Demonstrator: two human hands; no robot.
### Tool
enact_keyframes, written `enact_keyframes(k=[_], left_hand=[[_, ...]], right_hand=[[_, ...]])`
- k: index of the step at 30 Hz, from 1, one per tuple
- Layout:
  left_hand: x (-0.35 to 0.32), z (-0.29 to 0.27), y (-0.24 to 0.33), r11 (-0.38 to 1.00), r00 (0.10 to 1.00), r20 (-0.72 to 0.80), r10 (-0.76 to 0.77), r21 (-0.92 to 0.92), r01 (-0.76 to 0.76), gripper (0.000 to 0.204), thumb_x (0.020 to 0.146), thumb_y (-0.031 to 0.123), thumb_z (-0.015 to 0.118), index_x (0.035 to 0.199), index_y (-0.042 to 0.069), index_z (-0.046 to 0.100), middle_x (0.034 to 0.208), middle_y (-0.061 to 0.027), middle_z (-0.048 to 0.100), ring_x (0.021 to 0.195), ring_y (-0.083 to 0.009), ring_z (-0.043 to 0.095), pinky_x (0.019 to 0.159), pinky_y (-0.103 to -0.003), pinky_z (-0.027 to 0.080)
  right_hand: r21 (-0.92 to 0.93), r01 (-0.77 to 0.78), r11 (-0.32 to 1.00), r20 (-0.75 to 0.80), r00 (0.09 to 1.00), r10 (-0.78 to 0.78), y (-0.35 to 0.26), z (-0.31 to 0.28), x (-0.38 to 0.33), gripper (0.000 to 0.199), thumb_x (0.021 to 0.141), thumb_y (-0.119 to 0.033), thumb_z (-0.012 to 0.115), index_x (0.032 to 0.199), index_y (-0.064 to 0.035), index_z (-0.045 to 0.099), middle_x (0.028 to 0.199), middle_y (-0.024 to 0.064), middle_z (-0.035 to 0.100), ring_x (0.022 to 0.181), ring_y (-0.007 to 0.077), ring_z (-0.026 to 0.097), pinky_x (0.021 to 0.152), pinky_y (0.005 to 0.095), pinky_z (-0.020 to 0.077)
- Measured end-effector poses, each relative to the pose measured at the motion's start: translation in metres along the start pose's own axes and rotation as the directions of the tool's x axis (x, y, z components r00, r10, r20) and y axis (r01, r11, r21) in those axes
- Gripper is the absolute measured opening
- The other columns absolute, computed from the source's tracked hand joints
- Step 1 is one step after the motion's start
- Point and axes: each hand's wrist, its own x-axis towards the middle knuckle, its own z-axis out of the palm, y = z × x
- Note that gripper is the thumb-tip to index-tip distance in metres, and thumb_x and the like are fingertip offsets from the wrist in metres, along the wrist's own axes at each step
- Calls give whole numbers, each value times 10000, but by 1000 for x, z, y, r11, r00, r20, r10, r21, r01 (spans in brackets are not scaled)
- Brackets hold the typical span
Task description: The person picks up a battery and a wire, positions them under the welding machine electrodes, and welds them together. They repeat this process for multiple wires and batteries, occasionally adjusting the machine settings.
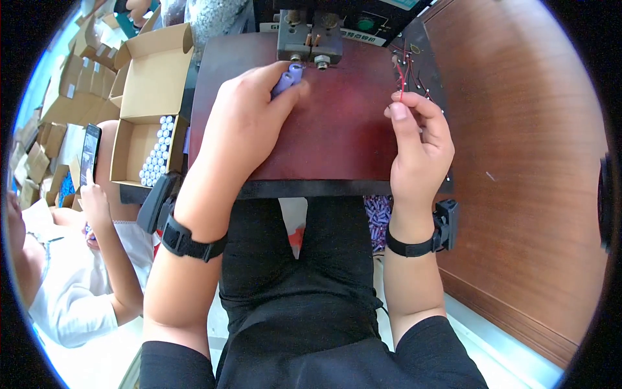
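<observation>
My left hand (243, 126) grips two purple cylindrical battery cells (288, 79) side by side, their ends held up just under the metal welding head (310, 39) of a machine at the back of the dark red work plate (343, 129). My right hand (418, 146) pinches a thin red wire (401, 81) between thumb and forefinger at the plate's right edge, next to a small heap of red and black wires (409, 65). Both wrists wear black straps.
An open cardboard box (139, 152) with several white-capped cells standing in rows sits left of the plate. More cardboard boxes (78, 78) are stacked behind it. A person in white at lower left holds a phone (89, 154). A brown wooden tabletop (518, 162) lies to the right.
</observation>
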Motion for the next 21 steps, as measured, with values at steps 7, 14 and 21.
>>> enact_keyframes(k=[7, 14, 21], left_hand=[[-20, -21, 14, 978, 994, 99, -40, -200, 59, 306, 961, 162, 674, 1237, 32, 655, 958, -136, 717, 881, -186, 668, 819, -328, 518], [-19, -33, 11, 974, 982, 186, 19, -224, 24, 285, 943, 111, 676, 1214, 24, 667, 958, -103, 698, 892, -142, 644, 805, -297, 508], [-11, -23, 9, 995, 992, 86, 93, -28, -91, 247, 894, 152, 748, 1108, 30, 731, 1036, -158, 697, 922, -322, 681, 829, -361, 537]], right_hand=[[-243, 169, 955, 83, 985, -153, 3, -1, 13, 100, 934, -72, 715, 1012, -12, 702, 976, 79, 670, 887, 177, 639, 830, 288, 501], [-316, 196, 928, 142, 977, -158, 2, 3, 19, 72, 891, -53, 710, 945, -10, 689, 926, 105, 660, 870, 235, 641, 788, 323, 512], [-474, 330, 817, 233, 941, -245, 4, -2, 16, 67, 884, -40, 696, 947, -20, 683, 979, 81, 635, 891, 182, 608, 802, 294, 484]])
